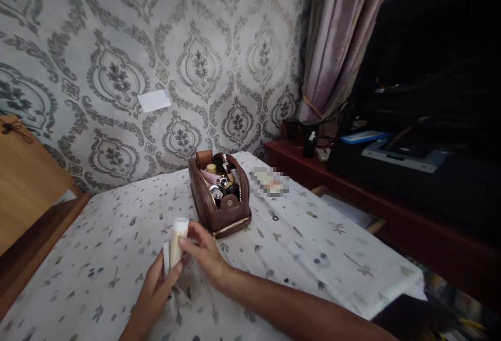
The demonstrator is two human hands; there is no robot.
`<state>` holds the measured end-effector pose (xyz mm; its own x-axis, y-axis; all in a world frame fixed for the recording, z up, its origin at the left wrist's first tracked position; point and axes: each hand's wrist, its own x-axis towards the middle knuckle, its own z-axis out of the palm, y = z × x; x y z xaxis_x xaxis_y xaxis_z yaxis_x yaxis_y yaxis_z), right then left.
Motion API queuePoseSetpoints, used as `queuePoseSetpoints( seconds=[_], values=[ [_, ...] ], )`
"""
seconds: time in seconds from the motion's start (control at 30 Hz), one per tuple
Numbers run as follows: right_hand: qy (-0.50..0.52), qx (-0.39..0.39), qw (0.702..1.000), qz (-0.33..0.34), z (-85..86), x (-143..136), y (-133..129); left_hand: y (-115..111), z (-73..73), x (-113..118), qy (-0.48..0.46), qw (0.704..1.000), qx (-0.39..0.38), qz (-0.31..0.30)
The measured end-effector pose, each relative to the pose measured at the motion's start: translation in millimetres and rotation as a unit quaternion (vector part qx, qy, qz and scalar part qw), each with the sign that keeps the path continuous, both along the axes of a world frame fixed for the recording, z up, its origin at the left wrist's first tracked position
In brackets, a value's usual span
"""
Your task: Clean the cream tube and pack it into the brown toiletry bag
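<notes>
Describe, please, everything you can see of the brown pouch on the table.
The brown pouch looks like leather, rounded and boxy, with a gold zip edge showing along its lower front. It stands unzipped and open on the patterned tablecloth, near the wall. It is packed with small cosmetics: metallic caps, a pink item, a pale lid. A small flap with a snap sits at its near end. Neither hand touches it; the right hand and the small white-capped bottle are just in front of it.

left hand [154,283]: fingers curled, thumb up | right hand [203,252]: fingers pinched | forearms converging
</notes>
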<state>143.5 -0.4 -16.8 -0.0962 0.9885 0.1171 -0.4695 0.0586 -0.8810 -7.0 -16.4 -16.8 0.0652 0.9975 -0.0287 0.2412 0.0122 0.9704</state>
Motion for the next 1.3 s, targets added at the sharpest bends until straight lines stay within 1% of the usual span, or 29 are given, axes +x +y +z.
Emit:
queuePoseSetpoints(
  seconds=[0.1, 0.2, 0.37, 0.47, 0.57, 0.67, 0.73, 0.8, 0.9, 1.0, 1.1, 1.13, 1.2, 1.27, 1.3],
  values=[
    [0.008, 0.011, 1.000, -0.019, 3.4, 4.2, 3.2, -1.4, -4.7, -6.5, 0.030, 0.999, -0.014, 0.011],
    [0.011, 0.016, 0.999, -0.031, 4.6, 7.2, 6.2, -2.9, -4.1, -10.8, 0.045, 0.998, -0.012, 0.031],
    [-0.006, 0.018, 1.000, -0.024, 7.0, 10.8, 10.1, -1.6, 10.1, -10.3, 0.086, 0.996, 0.007, 0.001],
    [-0.005, 0.016, 1.000, -0.026, 7.9, 11.3, 12.3, 2.6, 17.9, -10.2, 0.081, 0.997, 0.016, 0.004],
    [-0.012, 0.021, 0.999, -0.025, 7.4, 9.9, 13.5, 8.4, 20.3, -14.4, 0.073, 0.996, 0.027, 0.044],
    [-0.019, 0.023, 0.999, -0.014, 5.3, 7.5, 12.2, 14.0, 19.0, -21.4, 0.047, 0.992, 0.047, 0.106],
    [-0.048, 0.034, 0.998, -0.008, 3.2, 6.0, 9.4, 16.6, 18.4, -25.1, 0.020, 0.987, 0.049, 0.154],
    [-0.098, 0.054, 0.994, 0.004, 1.1, 4.7, 4.9, 17.8, 19.0, -27.2, -0.007, 0.978, 0.044, 0.203],
    [-0.203, 0.083, 0.975, 0.040, -1.2, 3.3, -3.8, 17.9, 21.0, -28.3, -0.030, 0.966, 0.043, 0.253],
    [-0.303, 0.089, 0.947, 0.060, -3.9, 2.0, -10.9, 16.7, 21.5, -29.9, -0.023, 0.960, 0.058, 0.273],
    [-0.349, 0.077, 0.931, 0.078, -9.3, -0.7, -13.1, 15.4, 19.5, -32.0, -0.010, 0.954, 0.048, 0.296],
    [-0.343, 0.063, 0.932, 0.096, -11.7, -2.1, -12.9, 15.2, 18.6, -32.3, -0.009, 0.952, 0.039, 0.305],
    [-0.283, 0.012, 0.947, 0.155, -16.8, -5.7, -11.5, 15.5, 17.2, -31.5, -0.028, 0.952, 0.021, 0.306],
    [-0.190, -0.043, 0.958, 0.211, -21.4, -9.9, -9.8, 16.6, 17.0, -28.5, -0.070, 0.959, 0.012, 0.276],
    [-0.148, -0.061, 0.960, 0.228, -23.4, -12.0, -8.9, 17.4, 17.3, -26.5, -0.090, 0.962, 0.011, 0.259]
  ],
)
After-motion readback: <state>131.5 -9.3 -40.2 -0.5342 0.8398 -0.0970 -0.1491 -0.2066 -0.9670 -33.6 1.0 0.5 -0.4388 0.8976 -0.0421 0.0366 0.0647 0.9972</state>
